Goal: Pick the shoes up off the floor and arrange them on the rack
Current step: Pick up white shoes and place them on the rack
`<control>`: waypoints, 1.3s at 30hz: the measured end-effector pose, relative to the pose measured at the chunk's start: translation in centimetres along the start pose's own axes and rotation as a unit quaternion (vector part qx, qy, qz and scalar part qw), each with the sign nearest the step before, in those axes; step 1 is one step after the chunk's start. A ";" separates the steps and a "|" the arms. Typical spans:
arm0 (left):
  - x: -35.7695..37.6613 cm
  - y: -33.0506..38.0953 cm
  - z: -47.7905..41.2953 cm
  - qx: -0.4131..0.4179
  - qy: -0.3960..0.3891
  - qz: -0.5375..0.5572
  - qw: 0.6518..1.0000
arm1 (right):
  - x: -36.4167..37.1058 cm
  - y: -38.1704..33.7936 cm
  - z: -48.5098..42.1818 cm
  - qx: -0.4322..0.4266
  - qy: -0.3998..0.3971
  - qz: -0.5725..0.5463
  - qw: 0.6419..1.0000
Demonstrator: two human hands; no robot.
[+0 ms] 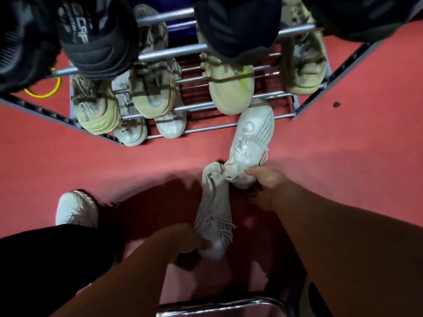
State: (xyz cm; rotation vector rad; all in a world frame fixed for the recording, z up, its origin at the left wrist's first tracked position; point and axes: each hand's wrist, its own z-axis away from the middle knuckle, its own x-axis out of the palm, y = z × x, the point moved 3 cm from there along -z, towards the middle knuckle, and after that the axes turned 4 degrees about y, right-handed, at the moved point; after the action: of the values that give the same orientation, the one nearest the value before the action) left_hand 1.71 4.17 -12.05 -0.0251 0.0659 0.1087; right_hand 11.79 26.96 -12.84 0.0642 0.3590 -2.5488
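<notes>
front shoe (pixel 251 143), held in right hand (pixel 265 181) grip with toe at the rack (pixel 201 129), is best slid level onto bare bars; rear shoe (pixel 215 216) is held in left hand (pixel 190 243) grip.

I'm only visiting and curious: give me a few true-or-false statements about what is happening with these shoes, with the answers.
1. The left hand grips the nearer white sneaker, and the right hand grips the farther white sneaker. True.
2. The floor is blue. False: the floor is red.
3. Beige shoes sit on the rack. True.
4. The rack holds no black shoes. False: black shoes sit on its top bars.
</notes>
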 end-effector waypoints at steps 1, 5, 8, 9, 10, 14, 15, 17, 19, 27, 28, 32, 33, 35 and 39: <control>-0.1 0.1 0.6 0.008 0.001 0.011 1.000 | -0.2 -0.2 1.0 -0.002 0.004 -0.006 1.000; 0.3 1.0 4.0 0.030 0.017 0.084 0.996 | -0.5 -1.6 3.1 0.006 0.007 -0.018 1.000; 1.2 1.9 7.6 0.062 0.025 0.189 0.980 | -1.6 -3.3 5.3 -0.003 0.018 -0.010 1.000; 1.3 2.3 8.8 0.077 0.041 0.221 0.971 | -2.1 -3.9 6.4 -0.010 0.018 -0.013 1.000; 1.2 2.7 9.7 0.090 0.054 0.247 0.963 | -2.8 -4.5 7.6 -0.018 0.019 -0.017 1.000; 1.0 4.4 13.3 0.117 0.068 0.322 0.937 | -5.7 -5.9 12.2 -0.058 -0.003 -0.080 0.995; 1.0 4.5 14.1 0.125 0.070 0.330 0.933 | -6.4 -5.8 13.3 -0.068 -0.015 -0.091 0.993; 1.4 4.7 16.3 0.141 0.082 0.335 0.928 | -8.2 -4.5 15.9 -0.077 -0.033 -0.098 0.992; 1.5 4.5 17.5 0.142 0.092 0.344 0.924 | -9.5 -2.9 17.2 -0.071 -0.035 -0.110 0.991; 5.2 4.2 25.1 0.184 0.088 0.349 0.915 | -14.5 1.3 26.8 -0.128 -0.044 -0.182 0.974; 5.4 4.0 25.8 0.188 0.086 0.348 0.915 | -14.5 1.5 27.3 -0.141 -0.050 -0.197 0.969; 5.3 3.2 27.3 0.191 0.071 0.340 0.918 | -13.5 1.3 28.3 -0.152 -0.062 -0.221 0.961; 5.0 3.2 27.3 0.191 0.068 0.338 0.919 | -12.9 1.0 28.1 -0.156 -0.056 -0.222 0.961; 4.1 3.3 26.9 0.192 0.062 0.324 0.924 | -11.4 0.7 26.9 -0.161 -0.040 -0.214 0.963; 2.2 3.3 25.1 0.191 0.045 0.313 0.929 | -8.7 1.1 23.9 -0.162 -0.005 -0.180 0.970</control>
State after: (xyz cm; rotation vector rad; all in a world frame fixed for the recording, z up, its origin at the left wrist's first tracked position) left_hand 5.18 8.45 12.74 0.3840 0.1853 0.7329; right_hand 20.45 24.25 10.95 -0.1510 0.8468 -2.8036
